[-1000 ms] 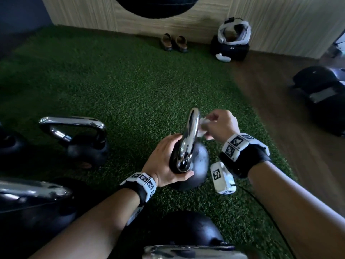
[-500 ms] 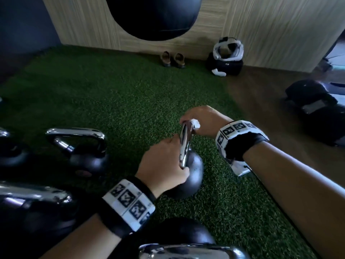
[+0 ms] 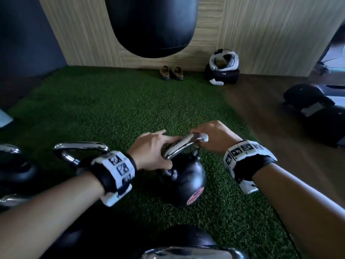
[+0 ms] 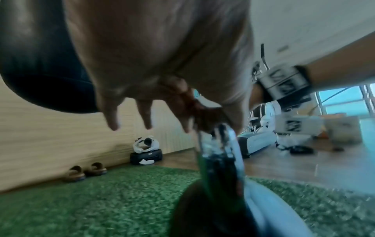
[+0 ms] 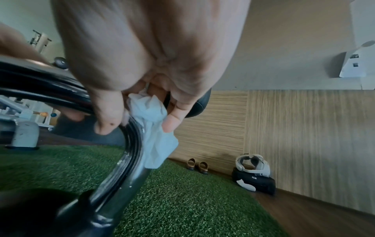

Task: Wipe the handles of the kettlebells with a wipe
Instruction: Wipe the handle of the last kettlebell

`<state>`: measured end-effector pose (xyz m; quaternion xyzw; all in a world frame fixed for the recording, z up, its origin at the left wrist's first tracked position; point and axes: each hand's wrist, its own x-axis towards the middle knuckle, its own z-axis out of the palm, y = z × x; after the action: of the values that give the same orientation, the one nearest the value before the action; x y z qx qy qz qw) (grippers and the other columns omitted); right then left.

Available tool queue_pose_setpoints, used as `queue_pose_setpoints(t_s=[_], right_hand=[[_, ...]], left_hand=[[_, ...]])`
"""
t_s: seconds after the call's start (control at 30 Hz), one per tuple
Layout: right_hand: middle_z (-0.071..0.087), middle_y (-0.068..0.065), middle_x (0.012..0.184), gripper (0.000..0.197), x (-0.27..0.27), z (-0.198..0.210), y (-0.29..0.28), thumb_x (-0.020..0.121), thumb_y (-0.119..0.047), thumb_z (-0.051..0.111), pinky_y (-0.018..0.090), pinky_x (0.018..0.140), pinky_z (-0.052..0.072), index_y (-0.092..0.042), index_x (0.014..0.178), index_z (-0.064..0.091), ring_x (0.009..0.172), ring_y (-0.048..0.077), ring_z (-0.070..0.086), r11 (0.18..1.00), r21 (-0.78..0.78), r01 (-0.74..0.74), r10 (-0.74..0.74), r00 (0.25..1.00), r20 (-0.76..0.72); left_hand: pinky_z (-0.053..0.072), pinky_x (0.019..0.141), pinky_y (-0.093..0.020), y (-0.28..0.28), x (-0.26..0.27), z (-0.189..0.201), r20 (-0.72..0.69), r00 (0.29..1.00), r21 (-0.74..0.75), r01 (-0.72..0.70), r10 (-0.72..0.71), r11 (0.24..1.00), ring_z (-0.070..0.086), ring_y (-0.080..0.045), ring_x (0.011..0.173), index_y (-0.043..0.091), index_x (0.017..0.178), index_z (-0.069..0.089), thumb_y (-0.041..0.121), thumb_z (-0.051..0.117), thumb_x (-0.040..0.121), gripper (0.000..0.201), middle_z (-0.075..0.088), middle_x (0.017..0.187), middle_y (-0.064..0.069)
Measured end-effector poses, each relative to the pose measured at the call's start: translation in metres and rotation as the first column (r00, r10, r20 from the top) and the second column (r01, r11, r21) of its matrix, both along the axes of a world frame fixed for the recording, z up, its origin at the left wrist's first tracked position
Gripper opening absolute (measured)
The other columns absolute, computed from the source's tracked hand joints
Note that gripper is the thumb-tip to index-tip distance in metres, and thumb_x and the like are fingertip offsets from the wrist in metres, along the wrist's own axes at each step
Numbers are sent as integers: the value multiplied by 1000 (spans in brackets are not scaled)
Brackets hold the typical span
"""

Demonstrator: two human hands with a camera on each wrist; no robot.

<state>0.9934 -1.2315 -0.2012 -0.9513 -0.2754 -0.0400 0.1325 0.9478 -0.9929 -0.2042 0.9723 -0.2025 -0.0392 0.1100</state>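
Observation:
A black kettlebell with a chrome handle stands tilted on the green turf, its red label facing me. My left hand grips the left side of the handle, thumb underneath and fingers over the top. My right hand pinches a crumpled white wipe against the handle's right bend. In the right wrist view the wipe is wrapped against the curved chrome bar between thumb and fingers. The left wrist view shows the handle edge on, blurred.
More kettlebells stand at the left, far left and bottom edge. A black punching bag hangs ahead. Shoes and a white headset on a black case sit by the wall. Black gear lies on the wooden floor.
The kettlebell has turned, so its handle now runs left to right instead of edge on. My left hand shifted onto the handle's left side. The wipe moved to the right bend.

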Motion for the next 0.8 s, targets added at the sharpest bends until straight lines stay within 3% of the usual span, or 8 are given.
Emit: queue_pose_setpoints(t_s=[0.17,0.23,0.3,0.37,0.53,0.63,0.73,0.8], right_hand=[[75,0,102,26,-30,-13,-8,88,-26,78,34,84,57,-17,112,74,95,19,70,979,76,190,-188,982,-31],[72,-4,94,13,-38,-14,-4,88,-27,78,25,70,50,-29,94,67,90,17,68,968,57,245,-242,969,-56],[66,-8,85,26,-38,-17,0,88,-24,78,14,58,35,-38,84,55,81,14,62,956,43,290,-289,957,-37],[61,-9,82,20,-40,-14,7,88,-23,78,13,55,29,-33,86,61,79,13,58,938,19,347,-347,937,-30],[70,5,105,31,-53,12,14,92,-24,73,29,79,48,-18,122,68,109,26,67,926,-189,326,-343,937,-65],[73,4,121,36,-83,33,7,92,-14,69,24,86,50,-17,128,69,113,22,67,932,-47,360,-363,926,-107],[72,-3,125,48,-129,50,-7,86,-7,70,1,70,40,-27,130,70,105,7,64,905,115,410,-380,899,-219],[72,-8,120,51,-162,65,-14,83,-6,69,-4,65,36,-33,126,72,101,4,64,898,146,414,-365,889,-276]], left_hand=[[2,129,-50,16,38,18,-151,964,149,241,-219,959,19,-15,157,60,153,23,62,75,79,91,31,167,-2],[-2,127,-56,17,43,18,-203,956,109,236,-210,966,15,-24,157,63,151,23,51,77,83,88,21,170,-4],[-5,126,-57,19,49,12,-223,952,72,229,-208,971,14,-31,158,74,142,21,39,80,82,91,17,171,-9],[-6,127,-58,20,47,7,-201,960,40,209,-197,977,12,-34,159,84,133,19,38,79,78,93,20,170,-10],[8,126,-54,8,20,9,-93,991,62,98,-92,993,39,-32,147,56,155,24,26,70,93,83,40,163,-6],[18,124,-63,11,-1,12,25,998,39,55,-56,998,39,-26,149,44,160,21,32,72,92,86,38,164,-1],[40,116,-39,16,-42,26,108,993,-253,-15,44,967,56,-24,135,28,151,50,24,73,91,64,55,152,-3],[37,109,-19,23,-83,36,112,989,-413,-40,94,910,60,-19,130,22,137,66,19,73,90,48,64,142,-4]])
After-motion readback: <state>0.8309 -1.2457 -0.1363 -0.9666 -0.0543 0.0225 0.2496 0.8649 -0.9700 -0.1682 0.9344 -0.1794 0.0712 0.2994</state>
